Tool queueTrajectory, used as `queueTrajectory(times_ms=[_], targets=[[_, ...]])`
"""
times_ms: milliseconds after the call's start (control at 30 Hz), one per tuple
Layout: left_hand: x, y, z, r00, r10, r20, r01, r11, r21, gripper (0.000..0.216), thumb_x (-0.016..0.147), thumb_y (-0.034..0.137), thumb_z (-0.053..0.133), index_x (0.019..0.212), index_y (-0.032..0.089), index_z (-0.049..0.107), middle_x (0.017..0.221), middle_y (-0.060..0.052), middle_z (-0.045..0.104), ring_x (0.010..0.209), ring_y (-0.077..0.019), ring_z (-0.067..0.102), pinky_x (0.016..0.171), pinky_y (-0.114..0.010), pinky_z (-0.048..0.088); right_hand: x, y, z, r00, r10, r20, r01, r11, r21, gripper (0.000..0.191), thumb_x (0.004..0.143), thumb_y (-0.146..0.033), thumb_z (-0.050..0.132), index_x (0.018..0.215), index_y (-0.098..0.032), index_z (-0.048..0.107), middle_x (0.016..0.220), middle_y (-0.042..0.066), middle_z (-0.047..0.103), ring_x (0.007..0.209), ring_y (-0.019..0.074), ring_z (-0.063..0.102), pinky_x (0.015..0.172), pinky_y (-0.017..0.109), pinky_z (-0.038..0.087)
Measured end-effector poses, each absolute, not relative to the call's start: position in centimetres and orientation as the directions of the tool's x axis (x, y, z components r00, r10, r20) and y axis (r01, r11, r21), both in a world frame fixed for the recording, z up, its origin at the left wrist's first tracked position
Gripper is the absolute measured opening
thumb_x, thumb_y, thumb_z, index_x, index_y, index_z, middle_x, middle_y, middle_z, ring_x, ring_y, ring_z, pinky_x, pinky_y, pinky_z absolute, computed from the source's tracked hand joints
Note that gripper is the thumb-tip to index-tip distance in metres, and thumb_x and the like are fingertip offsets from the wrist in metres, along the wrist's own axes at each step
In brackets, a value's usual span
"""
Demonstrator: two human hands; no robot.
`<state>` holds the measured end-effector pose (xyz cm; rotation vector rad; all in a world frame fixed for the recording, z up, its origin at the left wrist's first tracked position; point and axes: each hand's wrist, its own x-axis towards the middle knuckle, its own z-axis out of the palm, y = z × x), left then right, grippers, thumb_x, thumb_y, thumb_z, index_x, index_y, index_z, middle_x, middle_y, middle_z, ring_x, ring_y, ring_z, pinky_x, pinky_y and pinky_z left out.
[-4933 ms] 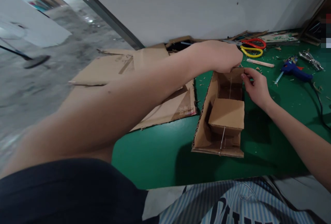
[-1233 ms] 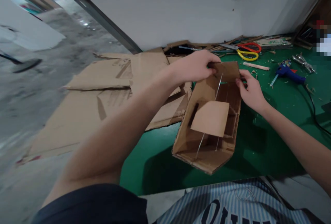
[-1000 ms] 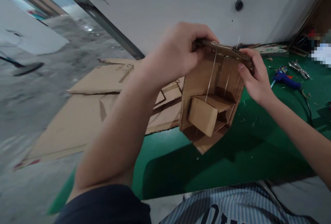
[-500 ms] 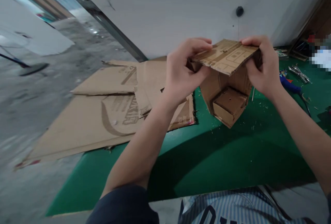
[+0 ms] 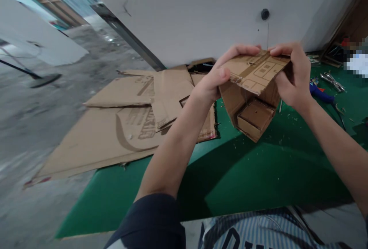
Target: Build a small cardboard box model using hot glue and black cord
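Observation:
A printed cardboard panel point(image 5: 255, 73) lies across the top of an upright cardboard structure point(image 5: 231, 101) on the green table. My left hand point(image 5: 222, 70) grips the panel's left side, its fingers along the far edge and the thumb at the near left corner. At the right side, my right hand point(image 5: 293, 78) holds the panel, fingers over the far edge and thumb beneath. Below the panel, a small cardboard box point(image 5: 255, 114) with a tiny hole in its top sits at the structure's base. The structure's back is partly hidden by the panel.
Flattened cardboard sheets point(image 5: 97, 137) cover the table's left side and overhang its edge. To the right lie a blue-handled tool point(image 5: 323, 94) with a cable and a clear-wrapped bundle point(image 5: 332, 81). A white wall point(image 5: 201, 15) stands behind the green table point(image 5: 230, 176).
My left hand has shifted right along the panel, its thumb moving from underneath to the near left corner. The panel now tips more toward me. My right hand stays nearly in place.

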<state>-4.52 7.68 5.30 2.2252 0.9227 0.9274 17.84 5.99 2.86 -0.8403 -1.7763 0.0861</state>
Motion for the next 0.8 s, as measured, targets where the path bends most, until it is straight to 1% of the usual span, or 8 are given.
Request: queueTrajectory(times_ms=[100, 200, 267, 333, 433, 533, 700, 800], targets=[[-4.2, 8.7, 4.6, 0.545, 0.704, 0.454, 0.071, -0.579, 0.812, 0.093, 0.073, 0.096, 0.039, 0.135, 0.03, 0.062, 0.162, -0.002, 0.056, 0.15, -0.0348, 0.055, 0.117, -0.047, 0.054, 18.6, 5.9, 3.5, -0.162, 0.619, 0.768, 0.394, 0.755, -0.525, 0.02, 0.091, -0.034, 0.056, 0.109, -0.031, 0.063, 0.119, 0.005, 0.072, 0.122, 0.0287, 0.067, 0.108, 0.049, 0.055], [-4.2, 10.3, 4.0, 0.587, 0.604, 0.538, -0.239, -0.506, 0.829, 0.081, 0.064, 0.086, 0.068, 0.121, 0.03, 0.071, 0.152, -0.003, 0.063, 0.148, -0.0409, 0.056, 0.122, -0.055, 0.051, 19.2, 6.1, 4.7, -0.17, 0.724, 0.669, 0.208, 0.69, -0.693, 0.027, 0.091, -0.036, 0.051, 0.112, -0.029, 0.066, 0.118, 0.004, 0.074, 0.114, 0.026, 0.07, 0.101, 0.042, 0.056], [-4.4, 11.0, 3.8, 0.613, 0.563, 0.555, -0.318, -0.467, 0.825, 0.074, 0.061, 0.077, 0.079, 0.12, 0.031, 0.076, 0.148, -0.001, 0.066, 0.147, -0.043, 0.056, 0.123, -0.058, 0.049, 19.3, 6.2, 6.0, -0.202, 0.769, 0.606, 0.055, 0.627, -0.777, 0.033, 0.091, -0.031, 0.048, 0.115, -0.026, 0.069, 0.11, 0.003, 0.076, 0.102, 0.0218, 0.072, 0.095, 0.038, 0.055], [-4.6, 11.4, 3.8, 0.635, 0.553, 0.54, -0.319, -0.449, 0.835, 0.073, 0.06, 0.071, 0.085, 0.122, 0.031, 0.077, 0.148, 0.0, 0.066, 0.147, -0.043, 0.056, 0.123, -0.059, 0.049, 19.1, 6.1, 7.4, -0.215, 0.791, 0.572, 0.066, 0.596, -0.8, 0.029, 0.093, -0.029, 0.051, 0.112, -0.023, 0.071, 0.101, 0.002, 0.076, 0.095, 0.0182, 0.071, 0.089, 0.034, 0.053], [-4.9, 11.5, 3.8, 0.648, 0.548, 0.53, -0.326, -0.43, 0.842, 0.076, 0.064, 0.072, 0.085, 0.125, 0.03, 0.075, 0.147, -0.003, 0.067, 0.143, -0.0411, 0.061, 0.122, -0.059, 0.05, 18.5, 5.9, 9.6, -0.238, 0.789, 0.566, 0.373, 0.612, -0.697, 0.013, 0.09, -0.035, 0.07, 0.092, -0.022, 0.073, 0.092, 0.002, 0.074, 0.087, 0.0182, 0.067, 0.077, 0.033, 0.048], [-5.0, 11.4, 3.8, 0.654, 0.562, 0.506, -0.297, -0.425, 0.855, 0.081, 0.064, 0.076, 0.083, 0.128, 0.029, 0.071, 0.142, -0.006, 0.071, 0.135, -0.0391, 0.067, 0.118, -0.058, 0.054, 17.9, 5.8, 11.0, -0.267, 0.816, 0.512, 0.514, 0.57, -0.641, 0.017, 0.088, -0.032, 0.075, 0.075, -0.023, 0.069, 0.082, 0.002, 0.071, 0.08, 0.0176, 0.062, 0.069, 0.034, 0.04], [-4.9, 11.4, 4.1, 0.648, 0.605, 0.463, -0.208, -0.444, 0.871, 0.087, 0.056, 0.082, 0.083, 0.124, 0.03, 0.071, 0.145, -0.007, 0.069, 0.14, -0.0433, 0.063, 0.118, -0.059, 0.053, 17.4, 5.6, 11.3, -0.164, 0.876, 0.453, 0.54, 0.464, -0.702, 0.028, 0.09, -0.03, 0.072, 0.064, -0.02, 0.067, 0.067, -0.002, 0.055, 0.068, 0.0118, 0.046, 0.063, 0.033, 0.03], [-4.8, 11.2, 4.3, 0.633, 0.611, 0.476, -0.213, -0.453, 0.865, 0.08, 0.055, 0.079, 0.085, 0.119, 0.032, 0.075, 0.148, -0.001, 0.066, 0.143, -0.0426, 0.06, 0.12, -0.057, 0.052, 17.0, 5.8, 10.9, -0.065, 0.907, 0.417, 0.43, 0.403, -0.808, 0.031, 0.089, -0.022, 0.067, 0.058, -0.018, 0.062, 0.059, -0.002, 0.048, 0.063, 0.0096, 0.042, 0.06, 0.032, 0.026]])
